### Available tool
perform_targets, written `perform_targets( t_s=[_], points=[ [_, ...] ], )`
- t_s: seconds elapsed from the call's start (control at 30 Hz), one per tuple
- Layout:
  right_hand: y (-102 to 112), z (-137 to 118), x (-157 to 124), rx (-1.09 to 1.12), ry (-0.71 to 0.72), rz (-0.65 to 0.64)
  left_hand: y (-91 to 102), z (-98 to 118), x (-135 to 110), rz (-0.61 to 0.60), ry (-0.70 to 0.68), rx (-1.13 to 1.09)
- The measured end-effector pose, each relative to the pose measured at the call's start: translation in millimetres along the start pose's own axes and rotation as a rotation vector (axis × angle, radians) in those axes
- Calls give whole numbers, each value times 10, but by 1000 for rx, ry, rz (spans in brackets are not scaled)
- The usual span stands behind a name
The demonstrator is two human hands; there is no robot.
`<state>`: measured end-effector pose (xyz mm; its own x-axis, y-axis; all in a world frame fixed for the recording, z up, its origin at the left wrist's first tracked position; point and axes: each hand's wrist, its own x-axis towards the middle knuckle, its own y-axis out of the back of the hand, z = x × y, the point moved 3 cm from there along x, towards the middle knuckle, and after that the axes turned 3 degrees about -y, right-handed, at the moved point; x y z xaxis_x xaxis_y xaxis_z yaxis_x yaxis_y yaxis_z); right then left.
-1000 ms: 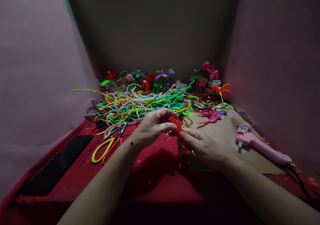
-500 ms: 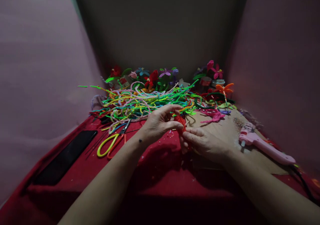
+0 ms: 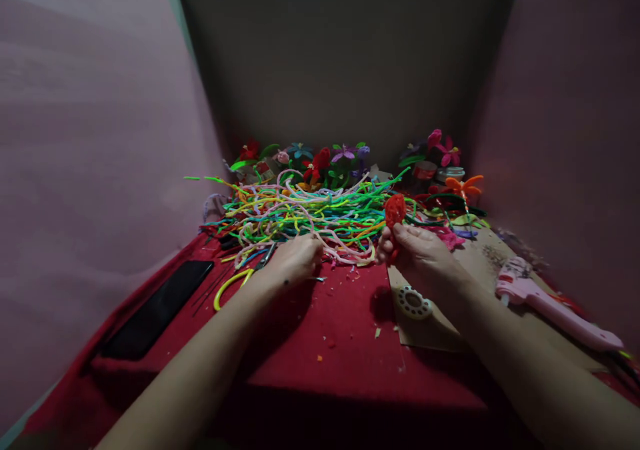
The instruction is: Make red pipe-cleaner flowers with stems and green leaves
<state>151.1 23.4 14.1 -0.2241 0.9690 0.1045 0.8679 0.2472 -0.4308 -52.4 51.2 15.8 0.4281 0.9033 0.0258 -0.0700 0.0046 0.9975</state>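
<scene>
My right hand is closed around the stem of a small red pipe-cleaner flower, holding it upright in front of the pile of coloured pipe cleaners. My left hand rests knuckles-up on the red cloth at the pile's near edge, fingers curled over something I cannot make out. Just left of it lie scissors with yellow and orange handles. A small white round toothed piece lies on the brown cardboard sheet below my right hand.
Finished pipe-cleaner flowers line the back wall, with more flowers and small jars at the back right. A pink glue gun lies on the right. A black phone lies on the left of the red cloth.
My hands have parted. The right hand lifted the red flower up and to the right; the left let go of it and dropped to the cloth near the scissors. The white toothed piece now shows.
</scene>
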Motion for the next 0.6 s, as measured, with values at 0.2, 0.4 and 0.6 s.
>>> perform_targets(
  t_s=[0.2,0.4,0.6],
  points=[
    [119,147,-18,-42,-45,26,-180,0,95,-48,76,103],
    [154,150,-10,-16,-41,7,-20,-2,-25,-70,63,192],
    [155,160,-15,-10,-64,9,67,-27,-198,-103,44,213]
  ],
)
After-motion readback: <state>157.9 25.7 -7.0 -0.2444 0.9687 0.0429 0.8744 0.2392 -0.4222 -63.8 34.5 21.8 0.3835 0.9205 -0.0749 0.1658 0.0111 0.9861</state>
